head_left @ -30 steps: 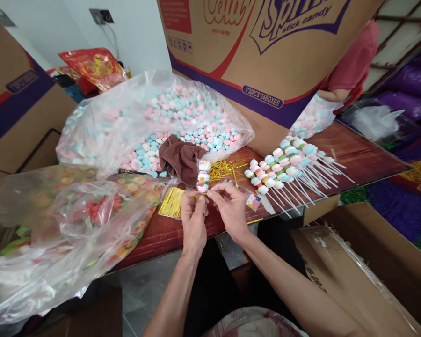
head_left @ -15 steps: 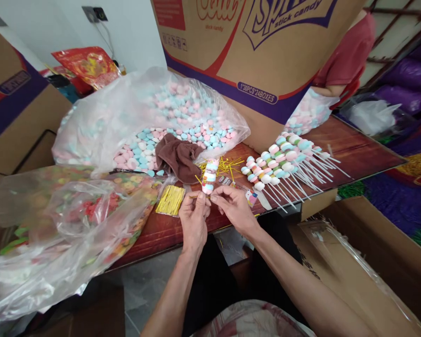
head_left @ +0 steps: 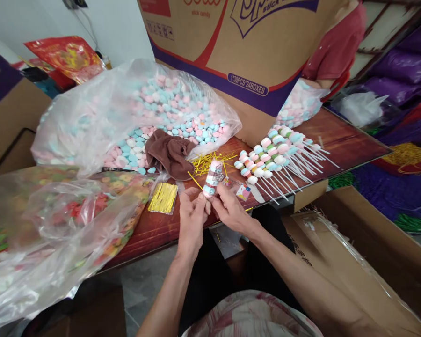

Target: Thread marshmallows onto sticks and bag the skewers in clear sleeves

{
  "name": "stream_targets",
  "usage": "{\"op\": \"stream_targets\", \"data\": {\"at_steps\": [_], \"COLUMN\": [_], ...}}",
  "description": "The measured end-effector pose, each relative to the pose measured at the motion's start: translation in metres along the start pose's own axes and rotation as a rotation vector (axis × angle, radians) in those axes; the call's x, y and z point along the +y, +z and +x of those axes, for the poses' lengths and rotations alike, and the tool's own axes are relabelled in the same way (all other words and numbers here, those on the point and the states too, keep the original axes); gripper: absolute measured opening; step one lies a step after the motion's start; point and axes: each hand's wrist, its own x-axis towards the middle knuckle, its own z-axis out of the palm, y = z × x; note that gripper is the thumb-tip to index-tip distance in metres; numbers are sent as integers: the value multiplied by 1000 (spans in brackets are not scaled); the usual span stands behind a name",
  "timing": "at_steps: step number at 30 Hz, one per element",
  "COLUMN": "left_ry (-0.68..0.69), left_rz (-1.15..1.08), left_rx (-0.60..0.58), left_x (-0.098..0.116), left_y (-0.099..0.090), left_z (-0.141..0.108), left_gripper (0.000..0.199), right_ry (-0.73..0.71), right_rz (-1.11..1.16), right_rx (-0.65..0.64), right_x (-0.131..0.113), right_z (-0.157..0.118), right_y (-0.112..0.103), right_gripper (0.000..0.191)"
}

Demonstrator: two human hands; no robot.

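A wrapped candy stack with pink, white and blue pieces and printed film stands tilted above my fingertips. My left hand pinches its lower end, and a gold twist tie sticks out to the upper left there. My right hand is closed at the stack's lower right side, fingers against the wrapper. Loose gold ties lie just behind, beside a brown cloth. A packet of gold ties is left of my hands. Candy skewers on white sticks lie in rows to the right.
A large clear bag of pastel candies lies behind, before a big carton. Plastic bags cover the table's left. An open carton is at the lower right. A person in a red shirt sits behind the carton.
The wrapped stack has tilted right and turned, showing printed film. My right hand has moved up against its side. The gold tie now points up to the left. The whole view has shifted slightly.
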Motion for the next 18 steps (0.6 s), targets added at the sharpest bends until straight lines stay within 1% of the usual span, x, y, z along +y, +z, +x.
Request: {"op": "stream_targets", "data": {"at_steps": [2, 3, 4, 6, 8, 11, 12, 14, 18], "left_ry": [162, 199, 207, 171, 75, -177, -263, -394, -545], "left_rz": [137, 194, 238, 256, 161, -126, -221, -364, -518], "left_rx": [35, 31, 19, -3, -6, -11, -18, -20, -8], "left_x": [-6, -8, -10, -11, -10, -4, -1, 4, 10], "left_y": [0, -1, -3, -6, -9, -9, -9, -9, -10], "left_z": [-3, -5, -6, -7, -6, -1, 1, 5, 7], "left_gripper": [24, 23, 23, 23, 23, 26, 26, 27, 27], "right_ry": [-9, -4, 7, 40, 64, 36, -3, -127, -395], "right_rz": [-86, -104, -105, -73, -29, -7, -17, -66, -282], "right_rx": [31, 28, 21, 5, 6, 30, 51, 103, 155], "right_x": [-3, -5, -7, -9, -9, -5, -3, 2, 12], "right_z": [-2, -2, -2, -1, 0, -2, -4, -9, -15], "right_y": [4, 4, 4, 1, -1, -2, -2, -2, -2], "right_gripper": [9, 8, 8, 9, 10, 15, 17, 19, 29]}}
